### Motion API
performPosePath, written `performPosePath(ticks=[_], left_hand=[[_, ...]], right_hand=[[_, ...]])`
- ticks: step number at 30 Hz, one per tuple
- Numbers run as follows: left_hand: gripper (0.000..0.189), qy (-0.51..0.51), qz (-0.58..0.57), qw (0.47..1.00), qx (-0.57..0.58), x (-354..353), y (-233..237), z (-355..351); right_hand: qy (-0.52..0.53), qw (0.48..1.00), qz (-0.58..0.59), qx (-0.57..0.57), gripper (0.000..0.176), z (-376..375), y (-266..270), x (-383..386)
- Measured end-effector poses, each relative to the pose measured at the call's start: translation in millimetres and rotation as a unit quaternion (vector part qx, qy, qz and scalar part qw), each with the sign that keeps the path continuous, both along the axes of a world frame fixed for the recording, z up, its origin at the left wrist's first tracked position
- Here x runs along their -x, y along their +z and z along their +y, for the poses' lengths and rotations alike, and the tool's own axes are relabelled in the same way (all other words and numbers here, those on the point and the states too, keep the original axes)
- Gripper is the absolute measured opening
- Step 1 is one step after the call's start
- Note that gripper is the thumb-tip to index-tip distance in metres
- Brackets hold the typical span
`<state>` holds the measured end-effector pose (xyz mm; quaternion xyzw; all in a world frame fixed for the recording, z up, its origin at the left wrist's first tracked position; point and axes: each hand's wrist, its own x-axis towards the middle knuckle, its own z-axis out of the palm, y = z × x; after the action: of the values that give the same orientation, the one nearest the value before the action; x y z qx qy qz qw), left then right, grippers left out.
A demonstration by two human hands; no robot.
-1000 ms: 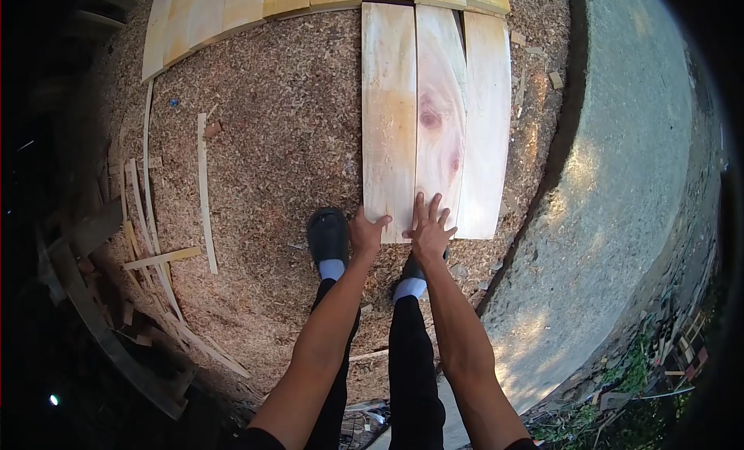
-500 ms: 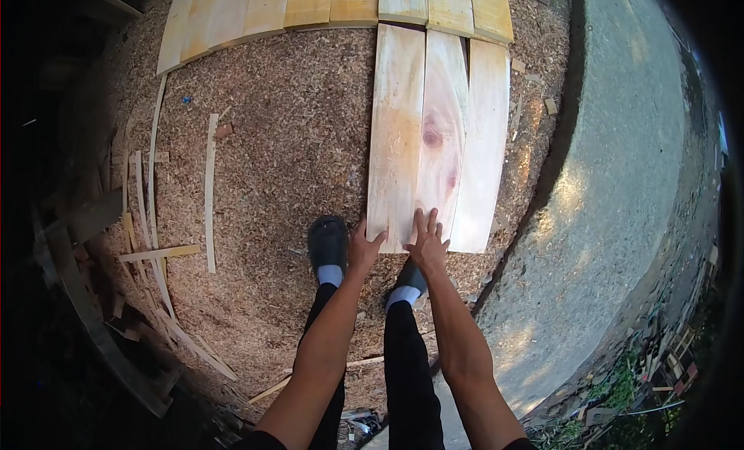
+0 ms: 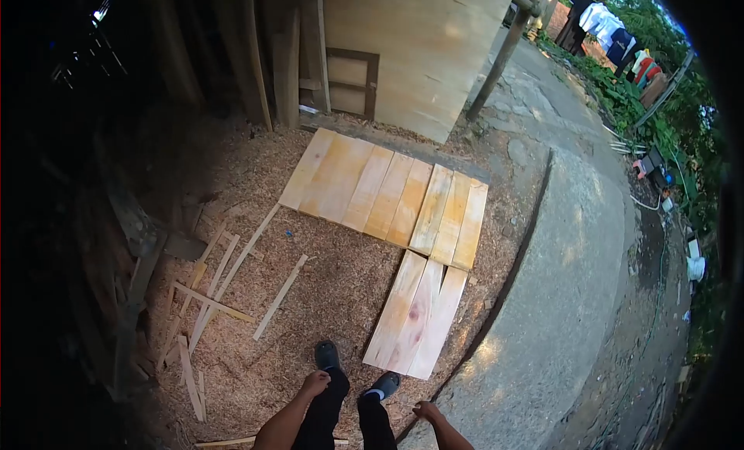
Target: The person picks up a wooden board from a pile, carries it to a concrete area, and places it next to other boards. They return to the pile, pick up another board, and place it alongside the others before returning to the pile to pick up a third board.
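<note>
**Three pale planks (image 3: 415, 314) on sawdust, both hands free near their close end**

Three freshly cut planks lie flat and side by side, long edges together, on a ground covered in sawdust (image 3: 333, 283). They run away from the viewer, near the middle of the view. Their far ends reach the near edge of a wider row of planks (image 3: 380, 190), which lies crosswise to them. Whether the two groups actually touch is too fine to tell.

The person stands at the close end of the three planks and looks down along them. The left hand (image 3: 315, 383) hangs by the left leg, fingers loosely curled, holding nothing. The right hand (image 3: 425, 409) hangs low at the right, fingers slack and part open, also holding nothing. Neither hand touches any wood. A dark left shoe (image 3: 327, 355) stands on the sawdust, and the right shoe (image 3: 385, 383) sits just beside the planks' near corner.

Thin wood strips (image 3: 279, 297) lie scattered on the left. A curved concrete path (image 3: 566, 295) runs along the right of the sawdust. Behind the far row stands a large wooden panel (image 3: 411, 55), with a leaning pole (image 3: 496, 63) beside it. Clothes on a line (image 3: 612, 32) show at the top right.
</note>
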<state>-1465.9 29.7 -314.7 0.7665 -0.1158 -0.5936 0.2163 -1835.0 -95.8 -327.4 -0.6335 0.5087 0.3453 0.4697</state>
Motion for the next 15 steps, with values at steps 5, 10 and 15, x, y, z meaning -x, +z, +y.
performPosePath(ticks=[5, 10, 15], left_hand=[[0.027, 0.042, -0.028, 0.998, -0.039, -53, 93, 30], [0.025, 0.105, -0.032, 0.993, 0.046, -106, 163, 35], [0.027, 0.231, -0.022, 0.967, 0.107, -150, 222, 53]], right_hand=[[-0.076, 0.993, 0.006, 0.092, 0.031, -68, 109, -19], [-0.322, 0.939, -0.11, 0.059, 0.028, -118, 184, -98], [-0.338, 0.912, -0.231, 0.023, 0.033, -129, 241, -213]])
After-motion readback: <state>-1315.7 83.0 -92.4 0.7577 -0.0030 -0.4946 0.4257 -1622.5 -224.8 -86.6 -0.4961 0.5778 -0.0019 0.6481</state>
